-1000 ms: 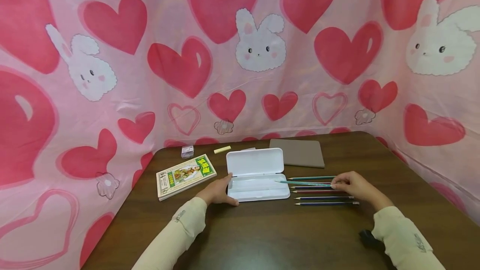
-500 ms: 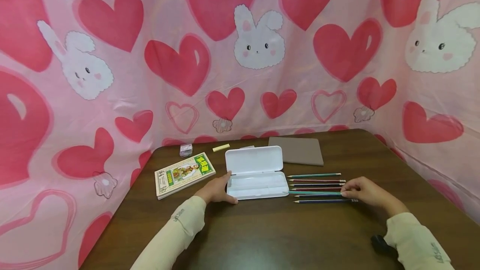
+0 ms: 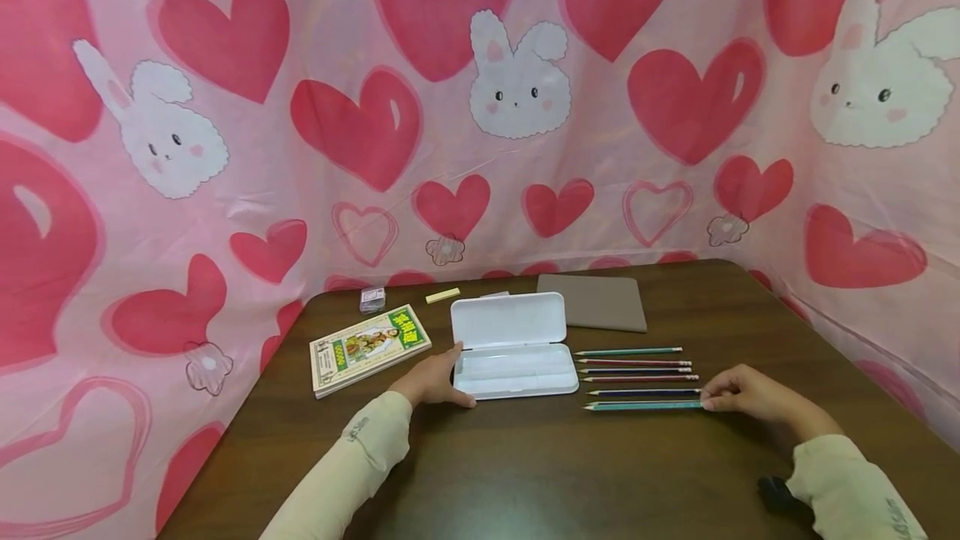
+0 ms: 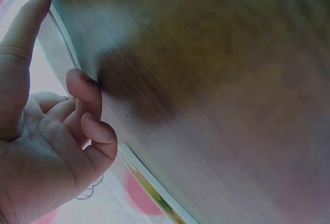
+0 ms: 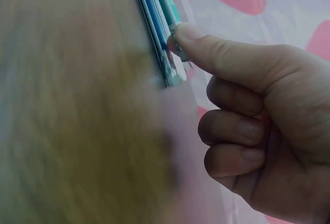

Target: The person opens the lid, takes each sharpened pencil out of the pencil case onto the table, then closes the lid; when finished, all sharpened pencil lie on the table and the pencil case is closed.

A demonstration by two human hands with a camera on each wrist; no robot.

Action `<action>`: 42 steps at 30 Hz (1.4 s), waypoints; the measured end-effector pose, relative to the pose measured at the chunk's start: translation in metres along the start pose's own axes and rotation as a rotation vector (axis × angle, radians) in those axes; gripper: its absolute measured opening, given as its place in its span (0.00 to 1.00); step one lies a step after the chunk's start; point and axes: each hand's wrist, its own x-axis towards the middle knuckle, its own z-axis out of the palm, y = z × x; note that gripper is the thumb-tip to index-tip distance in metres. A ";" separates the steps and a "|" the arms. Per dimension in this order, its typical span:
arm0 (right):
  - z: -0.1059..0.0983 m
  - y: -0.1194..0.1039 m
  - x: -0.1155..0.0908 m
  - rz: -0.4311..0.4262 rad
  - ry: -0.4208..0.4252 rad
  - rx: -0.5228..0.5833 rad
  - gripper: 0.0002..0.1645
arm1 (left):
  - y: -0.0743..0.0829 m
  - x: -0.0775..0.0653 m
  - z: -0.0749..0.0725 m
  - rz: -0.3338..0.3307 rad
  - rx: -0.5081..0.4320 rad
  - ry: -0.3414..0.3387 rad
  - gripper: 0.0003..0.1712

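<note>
A white pencil case (image 3: 517, 373) lies with its lid raised and nothing in its tray. My left hand (image 3: 433, 377) holds the case at its left end, thumb at the front corner and fingers by the hinge side. In the right wrist view, thumb and forefinger of my right hand (image 5: 258, 100) pinch the end of a teal pencil (image 5: 166, 0). A blue pencil (image 5: 150, 7) lies right alongside it. Farther back, several pencils lie in a row, among them a green pencil (image 3: 630, 351), a dark red pencil (image 3: 637, 377) and a dark blue pencil (image 3: 645, 392).
A book (image 3: 371, 350) with a colourful cover lies left of the case. Behind are a small clear box (image 3: 372, 300), a yellow stick-shaped piece (image 3: 442, 296) and a grey-brown notebook (image 3: 603, 302). A pink heart-print cloth (image 3: 517, 165) hangs around the brown table (image 3: 495, 465).
My right hand has brought the teal pencil from over the case's right edge and the back pencils toward the front of the row. The left hand stays on the case.
</note>
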 end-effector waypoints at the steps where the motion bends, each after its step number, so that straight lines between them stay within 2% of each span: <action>1: -0.001 0.001 -0.001 -0.002 -0.005 0.003 0.06 | 0.000 0.000 0.000 -0.002 0.001 -0.001 0.62; 7: -0.002 0.007 -0.005 0.012 -0.031 0.038 0.06 | 0.000 -0.001 -0.002 0.000 0.010 0.009 0.62; 14: -0.001 0.008 -0.007 0.051 -0.005 0.020 0.06 | 0.000 -0.001 -0.003 0.000 0.007 0.002 0.62; 22: -0.005 -0.002 -0.008 0.189 0.016 -0.011 0.12 | 0.002 -0.001 -0.005 0.007 0.019 0.003 0.62; 25: -0.006 -0.006 -0.001 0.225 0.048 0.001 0.14 | 0.002 -0.001 -0.005 0.008 0.021 0.006 0.62; 31: 0.000 -0.010 0.022 0.186 0.108 -0.011 0.16 | 0.001 0.000 -0.002 0.012 0.022 0.002 0.63; 42: 0.011 -0.017 0.072 0.164 0.123 0.001 0.18 | 0.003 -0.002 0.001 0.034 0.037 0.020 0.63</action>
